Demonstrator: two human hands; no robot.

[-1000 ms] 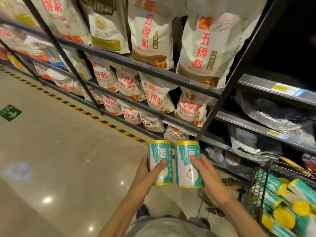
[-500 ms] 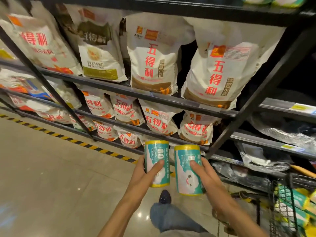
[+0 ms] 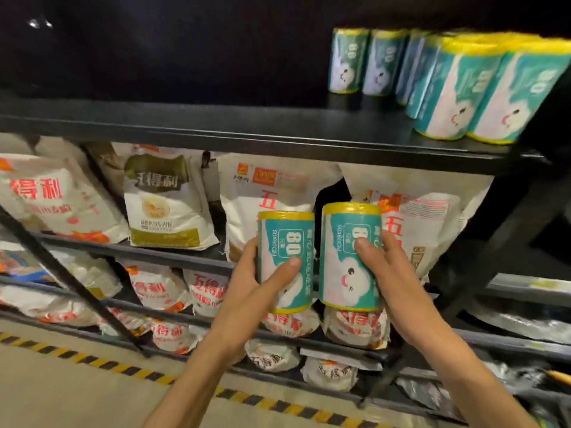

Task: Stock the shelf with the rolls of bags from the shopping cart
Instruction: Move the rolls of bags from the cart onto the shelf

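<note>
Both hands were up in the lower middle of the frame, each wrapped around a roll of bags. The left hand (image 3: 247, 291) gripped the left roll (image 3: 285, 262), thumb curled across its teal label and fingers hidden behind it. The right hand (image 3: 392, 282) gripped the right roll (image 3: 350, 257) the same way, thumb pressed over the printed "80". Both rolls stood upright, yellow at top and bottom, just beside each other with a narrow gap between, the right one a touch higher. They were held in the air in front of the flour bags (image 3: 268, 205), below the dark top shelf (image 3: 247, 131). Up in the upper right of the frame, a row of matching rolls (image 3: 463, 88) already stood upright on that top shelf, running from the back toward its front edge, packed side by side; the nearest ones were blurred. To the left of that row the shelf board was dark and hard to read. Under it, white sacks with red lettering filled the lower shelves (image 3: 173, 257) across the left and centre of the frame, some leaning, some lying flat. A dark diagonal brace (image 3: 71, 279) crossed the lower left. Along the bottom ran a yellow-and-black striped line (image 3: 92, 362) on the pale floor (image 3: 61, 396). Both forearms reached up from the bottom edge.
</note>
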